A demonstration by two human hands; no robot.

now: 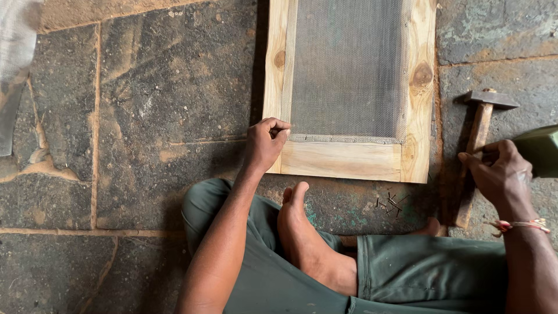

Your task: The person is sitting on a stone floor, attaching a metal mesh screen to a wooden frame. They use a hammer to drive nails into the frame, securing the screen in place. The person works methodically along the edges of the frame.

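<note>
1. Head view is showing a person sitting cross-legged on a stone floor (133,116), working at the near edge of a wooden frame (343,161) with wire mesh (346,70) stretched across its opening.

2. Left hand (264,142) is resting on the frame's near left corner, fingers curled and pinched together at the mesh's bottom edge; it may be pinching a small nail there, though nothing can be made out between the fingertips.

3. Right hand (500,174) is hovering over the wooden handle of a hammer (479,136) lying on the floor just off the frame's right edge, fingers bent and half closed; whether it is already gripping the handle cannot be told. A dark green object (540,151) is sitting just beside that hand at the picture's right edge.

4. Judging by this, the fastening of the mesh along the frame's bottom rail is in hand; the next move is calling for the hammer to be lifted and brought across to the left corner while the pinch is holding steady.

5. Loose nails (390,203) are lying in a small heap on the floor near the frame's near right corner, between the frame and the person's knee.

6. Bare foot (302,232) is resting just short of the frame's near edge, crowding the swing path somewhat.
</note>
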